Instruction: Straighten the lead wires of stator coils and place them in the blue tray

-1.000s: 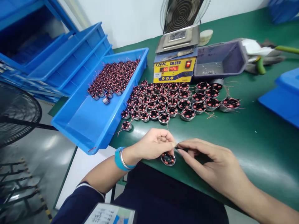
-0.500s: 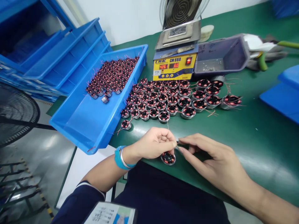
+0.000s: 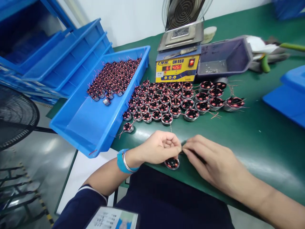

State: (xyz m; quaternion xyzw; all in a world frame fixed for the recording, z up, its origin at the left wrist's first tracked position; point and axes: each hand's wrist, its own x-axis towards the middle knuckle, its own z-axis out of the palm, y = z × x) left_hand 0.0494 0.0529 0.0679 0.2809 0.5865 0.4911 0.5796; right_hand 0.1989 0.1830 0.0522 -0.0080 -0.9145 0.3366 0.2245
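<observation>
Round coil part (image 3: pixel 172 163), coil face up, long axis unclear, below left hand (image 3: pixel 160 148) at green worktop (image 3: pixel 252 136) edge. Left, right hand (image 3: pixel 215 159) grips pinched narrow, contents too small to tell. White wall (image 3: pixel 133 19) behind.

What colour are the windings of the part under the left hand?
Copper-red windings, best seen in the head view.

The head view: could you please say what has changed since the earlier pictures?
On the right hand, thumb and fingers, slightly parted earlier, have closed together beside those of the left hand; anything pinched there is too small to identify. The left hand stays by the near coil part; the rows of coil parts and blue tray look unchanged.
</observation>
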